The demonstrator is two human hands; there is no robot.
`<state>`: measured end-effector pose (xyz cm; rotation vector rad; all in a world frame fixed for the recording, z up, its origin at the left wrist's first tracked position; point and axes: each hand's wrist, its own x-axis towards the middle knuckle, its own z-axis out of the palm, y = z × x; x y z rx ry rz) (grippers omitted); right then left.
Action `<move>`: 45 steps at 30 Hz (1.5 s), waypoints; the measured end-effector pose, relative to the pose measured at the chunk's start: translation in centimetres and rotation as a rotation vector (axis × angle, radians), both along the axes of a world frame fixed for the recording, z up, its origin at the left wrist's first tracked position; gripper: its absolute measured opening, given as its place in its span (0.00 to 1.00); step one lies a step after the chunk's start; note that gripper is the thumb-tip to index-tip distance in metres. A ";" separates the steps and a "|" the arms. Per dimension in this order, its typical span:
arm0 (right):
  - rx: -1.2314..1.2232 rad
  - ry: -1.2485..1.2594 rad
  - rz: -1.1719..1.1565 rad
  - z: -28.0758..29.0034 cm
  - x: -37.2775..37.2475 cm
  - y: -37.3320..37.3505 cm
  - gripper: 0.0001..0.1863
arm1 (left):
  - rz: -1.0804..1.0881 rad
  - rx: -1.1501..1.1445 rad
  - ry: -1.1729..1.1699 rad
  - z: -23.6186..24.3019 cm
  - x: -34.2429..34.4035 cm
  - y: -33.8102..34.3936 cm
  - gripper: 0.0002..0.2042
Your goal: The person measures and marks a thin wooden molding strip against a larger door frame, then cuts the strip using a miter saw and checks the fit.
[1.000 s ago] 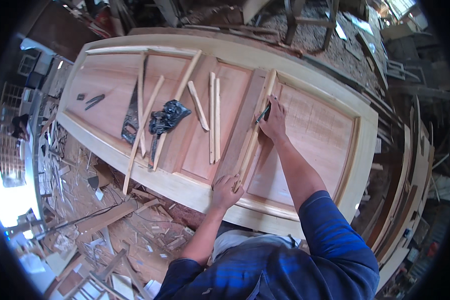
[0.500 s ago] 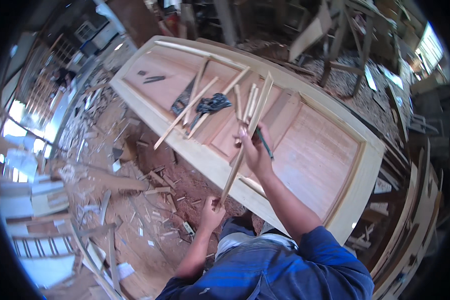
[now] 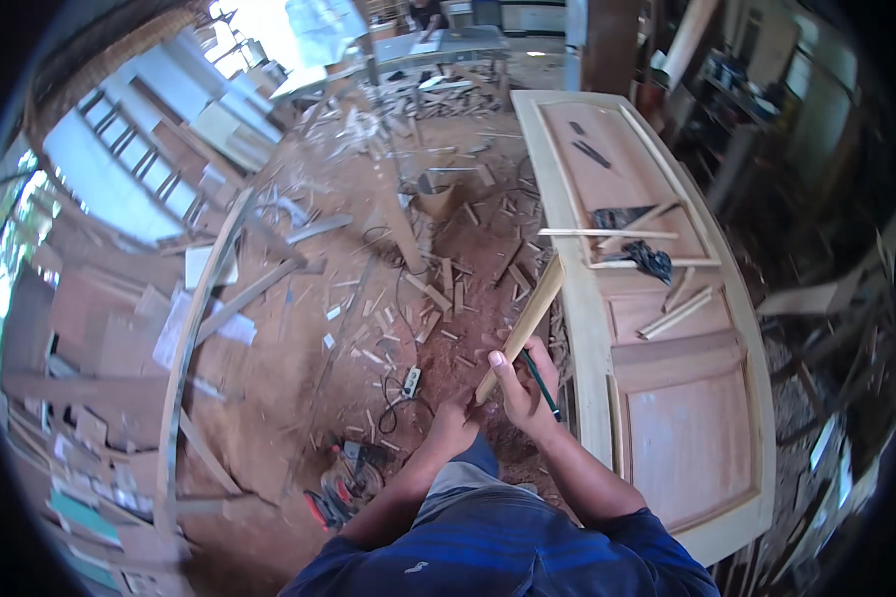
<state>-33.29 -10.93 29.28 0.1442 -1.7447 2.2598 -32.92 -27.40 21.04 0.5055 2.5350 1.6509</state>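
Likely light, stiff and best held at two spots, the strip (image 3: 536, 310) is gripped by the left hand (image 3: 454, 426) at its near end and the right hand (image 3: 525, 396) just beyond.

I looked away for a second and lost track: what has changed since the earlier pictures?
The wooden strip has been lifted off the door and moved left over the floor, gripped by the left hand and right hand. The view has turned left. The pencil stays in the right hand; the black bag and loose strips remain on the door.
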 end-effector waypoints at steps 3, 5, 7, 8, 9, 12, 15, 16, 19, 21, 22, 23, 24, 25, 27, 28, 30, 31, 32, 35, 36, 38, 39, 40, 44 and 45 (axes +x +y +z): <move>0.160 0.114 0.063 2.7 -1.5 -2.5 0.21 | 0.104 0.127 -0.019 -1.0 0.7 -3.2 0.12; 0.303 0.137 0.065 4.3 -3.3 -3.7 0.22 | 0.154 0.180 0.061 -1.4 0.6 -5.6 0.12; 0.295 0.181 0.093 5.1 -5.3 -5.6 0.20 | 0.223 0.063 -0.052 -1.8 0.1 -7.9 0.12; 0.299 0.182 0.106 5.4 -6.3 -6.8 0.20 | 0.234 0.068 -0.053 -2.1 -0.5 -8.8 0.12; 0.267 0.175 0.142 5.5 -7.1 -8.2 0.19 | 0.236 0.137 -0.070 -2.3 -1.0 -9.7 0.13; 0.299 0.196 0.219 6.2 -9.7 -12.8 0.18 | 0.266 0.230 -0.092 -2.1 -2.2 -13.1 0.12; 0.346 0.235 0.357 5.0 -12.1 -17.8 0.16 | 0.354 0.407 -0.087 0.4 -3.8 -16.6 0.10; 0.444 0.228 0.428 4.5 -12.7 -19.0 0.17 | 0.418 0.562 -0.071 1.1 -4.7 -17.9 0.09; 0.633 0.252 0.570 2.3 -14.6 -21.8 0.19 | 0.524 0.765 0.048 2.5 -7.5 -23.7 0.07; 0.821 0.306 0.705 1.1 -16.0 -22.9 0.19 | 0.633 0.996 0.118 5.2 -9.1 -26.3 0.09; 0.826 0.262 0.732 0.3 -16.5 -23.5 0.17 | 0.633 1.048 0.161 5.1 -10.0 -28.3 0.09; 0.827 0.268 0.747 0.0 -17.3 -24.0 0.17 | 0.623 1.096 0.211 5.3 -10.5 -30.1 0.09; 0.834 0.239 0.767 -0.1 -18.2 -24.5 0.16 | 0.638 1.138 0.240 5.7 -11.1 -31.5 0.10; 0.840 0.209 0.788 -0.2 -19.0 -25.1 0.16 | 0.653 1.179 0.269 6.1 -11.5 -32.7 0.10; 0.789 0.270 0.787 0.0 -20.9 -26.2 0.12 | 0.666 1.205 0.334 6.8 -12.4 -34.6 0.11; 0.753 0.240 0.808 0.0 -22.1 -26.8 0.11 | 0.667 1.229 0.394 7.1 -12.8 -35.4 0.12; 0.667 0.185 0.816 0.3 -24.2 -28.0 0.10 | 0.678 1.264 0.436 7.4 -13.7 -36.5 0.12; 0.663 0.181 0.846 0.8 -25.3 -28.6 0.10 | 0.672 1.298 0.474 7.3 -14.0 -37.2 0.12; 0.639 0.214 0.824 1.5 -26.7 -29.2 0.10 | 0.547 1.270 0.557 6.4 -14.6 -38.7 0.16; 0.558 0.234 0.866 1.1 -31.4 -30.9 0.09 | 0.732 1.386 0.601 7.2 -15.0 -40.0 0.22; 0.487 0.159 0.917 1.3 -32.7 -31.8 0.08 | 0.755 1.355 0.613 7.5 -14.7 -40.3 0.28; 0.373 0.000 1.018 2.3 -34.9 -33.0 0.09 | 0.845 1.288 0.629 8.4 -14.6 -40.2 0.28; 0.378 0.052 1.031 2.7 -36.3 -33.4 0.09 | 0.879 1.234 0.630 9.0 -14.7 -39.6 0.29; 0.348 0.079 1.066 2.7 -37.7 -34.0 0.09 | 0.951 1.239 0.633 9.6 -14.8 -39.1 0.29; 0.167 -0.027 1.298 2.9 -41.8 -36.4 0.09 | 1.015 1.253 0.743 8.5 -13.3 -37.6 0.28; 0.166 -0.033 1.337 3.0 -42.5 -36.8 0.09 | 1.053 1.241 0.763 8.6 -13.2 -36.8 0.28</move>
